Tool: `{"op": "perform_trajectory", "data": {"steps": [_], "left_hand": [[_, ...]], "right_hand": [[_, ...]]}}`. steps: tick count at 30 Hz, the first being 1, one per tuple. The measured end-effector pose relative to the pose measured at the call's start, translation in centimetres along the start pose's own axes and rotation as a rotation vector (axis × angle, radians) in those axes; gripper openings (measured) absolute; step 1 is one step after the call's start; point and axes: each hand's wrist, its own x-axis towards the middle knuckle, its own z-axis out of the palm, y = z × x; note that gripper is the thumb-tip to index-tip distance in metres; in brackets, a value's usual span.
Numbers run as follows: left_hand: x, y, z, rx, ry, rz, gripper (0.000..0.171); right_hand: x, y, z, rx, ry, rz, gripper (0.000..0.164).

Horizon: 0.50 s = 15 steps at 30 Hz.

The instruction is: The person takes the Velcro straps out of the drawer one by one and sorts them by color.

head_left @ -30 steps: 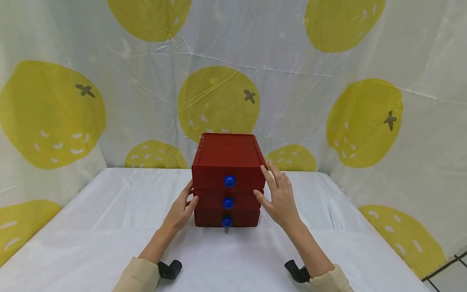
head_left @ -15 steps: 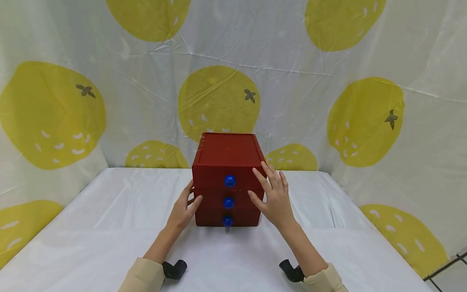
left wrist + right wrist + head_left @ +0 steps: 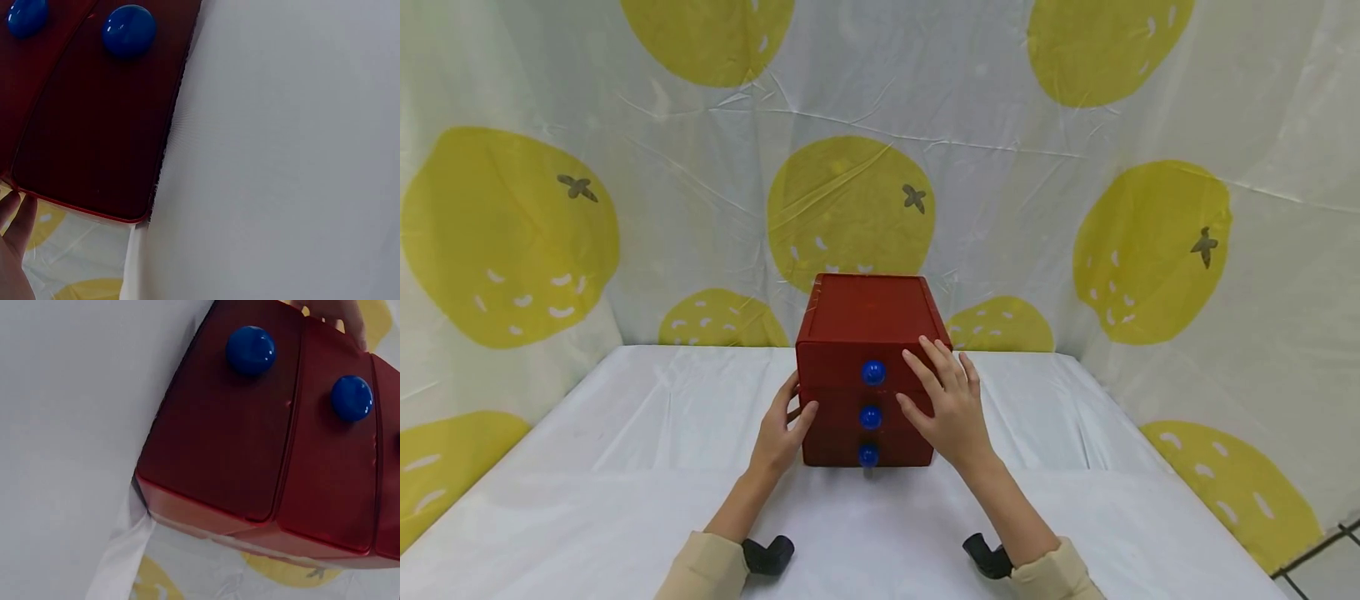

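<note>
A red box with three stacked drawers (image 3: 871, 308) stands upright on the white-covered table, its drawers pushed in. Each drawer front carries a round blue knob: top (image 3: 874, 372), middle (image 3: 870, 417) and bottom (image 3: 868, 456). My left hand (image 3: 777, 433) rests against the box's left side, its thumb over the front edge; its fingertips touch that edge in the left wrist view. My right hand (image 3: 953, 412) hovers before the right part of the drawer fronts, fingers spread and holding nothing, right of the top knob. In the right wrist view only the left hand (image 3: 337, 311) appears.
White cloth (image 3: 640, 500) covers the table. Behind it hangs a white curtain (image 3: 1000, 200) printed with large yellow fruit. Black curved pieces (image 3: 769, 555) sit at both wrists. Grey floor tiles (image 3: 1326, 571) show at the lower right corner.
My right hand has moved left, from beside the box's right edge to in front of its drawer fronts. The left hand has stayed at the left side, shifting slightly right. The box has not moved.
</note>
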Motion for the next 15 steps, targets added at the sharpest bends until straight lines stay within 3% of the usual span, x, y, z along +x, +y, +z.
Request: {"op": "perform_trajectory", "data": {"steps": [15], "left_hand": [[-0.3, -0.5, 0.0, -0.029, 0.059, 0.036, 0.046]], "right_hand": [[0.5, -1.3, 1.2, -0.008, -0.033, -0.066, 0.044]]}}
